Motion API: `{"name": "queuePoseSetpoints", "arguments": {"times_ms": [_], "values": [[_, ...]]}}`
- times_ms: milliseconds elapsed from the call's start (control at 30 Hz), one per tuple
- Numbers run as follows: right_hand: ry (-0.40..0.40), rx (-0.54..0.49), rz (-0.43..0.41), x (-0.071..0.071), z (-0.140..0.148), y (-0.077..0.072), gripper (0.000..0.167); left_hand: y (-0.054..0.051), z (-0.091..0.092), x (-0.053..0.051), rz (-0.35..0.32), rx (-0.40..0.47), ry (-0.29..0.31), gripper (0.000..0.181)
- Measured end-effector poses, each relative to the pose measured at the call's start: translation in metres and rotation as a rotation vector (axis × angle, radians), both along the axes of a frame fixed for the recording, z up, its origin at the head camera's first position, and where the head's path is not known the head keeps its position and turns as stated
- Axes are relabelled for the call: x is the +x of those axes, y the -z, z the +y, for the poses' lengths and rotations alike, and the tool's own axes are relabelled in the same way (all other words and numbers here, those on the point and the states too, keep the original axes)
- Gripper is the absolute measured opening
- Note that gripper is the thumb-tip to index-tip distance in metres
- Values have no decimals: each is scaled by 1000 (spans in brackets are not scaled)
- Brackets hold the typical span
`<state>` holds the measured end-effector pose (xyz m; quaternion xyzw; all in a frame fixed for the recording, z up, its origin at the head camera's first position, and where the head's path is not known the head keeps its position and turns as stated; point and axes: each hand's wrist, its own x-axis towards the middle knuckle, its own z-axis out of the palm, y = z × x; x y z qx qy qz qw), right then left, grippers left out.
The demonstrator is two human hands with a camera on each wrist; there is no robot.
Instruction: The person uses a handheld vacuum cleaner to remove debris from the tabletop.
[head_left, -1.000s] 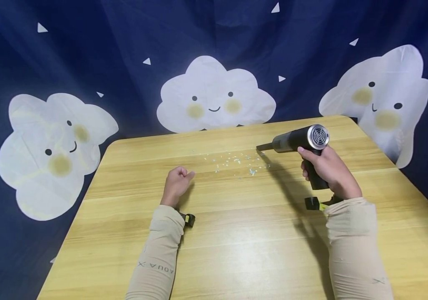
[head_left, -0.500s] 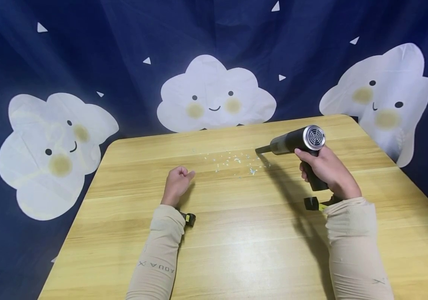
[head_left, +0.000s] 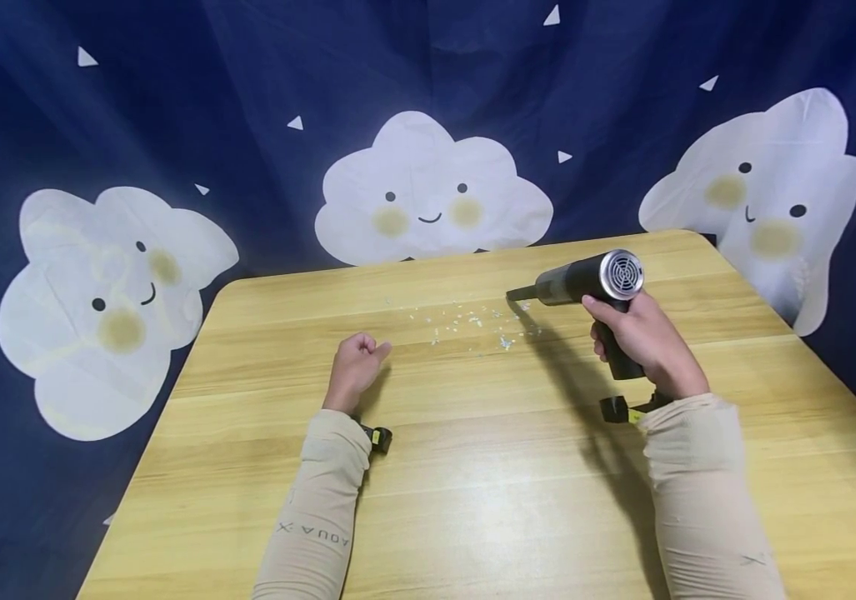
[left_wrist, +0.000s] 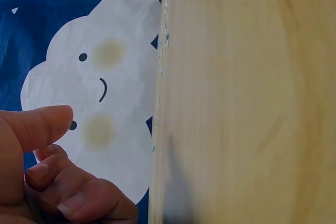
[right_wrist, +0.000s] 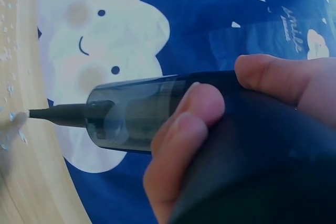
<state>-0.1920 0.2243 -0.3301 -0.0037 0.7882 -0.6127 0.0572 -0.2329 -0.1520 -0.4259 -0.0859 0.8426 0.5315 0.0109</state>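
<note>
Right fingers (right_wrist: 169,153) grip the handheld vacuum (head_left: 583,281) by its handle (head_left: 618,354), nozzle (head_left: 523,293) beyond them, left fingers (left_wrist: 79,184) curled loosely.

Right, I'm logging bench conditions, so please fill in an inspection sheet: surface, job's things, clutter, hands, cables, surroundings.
Surface: wood-grain table, small white and bluish bits scattered toward its far side.
Job's things: black handheld device, its narrow nozzle pointing at the bits; whether the tip touches the table is unclear.
Clutter: nothing seen besides the bits.
Hands: right hand grips the device's handle; left hand holds nothing, fingers loosely curled.
Cables: nothing seen.
Surroundings: dark-blue curtain behind the table, printed with smiling white clouds.
</note>
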Motion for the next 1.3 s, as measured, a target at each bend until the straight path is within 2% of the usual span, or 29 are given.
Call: {"name": "queuePoseSetpoints", "arguments": {"times_ms": [233,600,1033,1300], "values": [[31,-9,17,-4,-4,6,36,1,2,0,0,-2,4,27],[28,-14,5,-7,-7,11,35,1,3,1,4,0,6,29],[26,-29,5,-5,-3,5,37,-1,1,2,-1,0,9,28],[29,1,-2,-2,3,2,37,0,0,1,8,-1,13,29]]}}
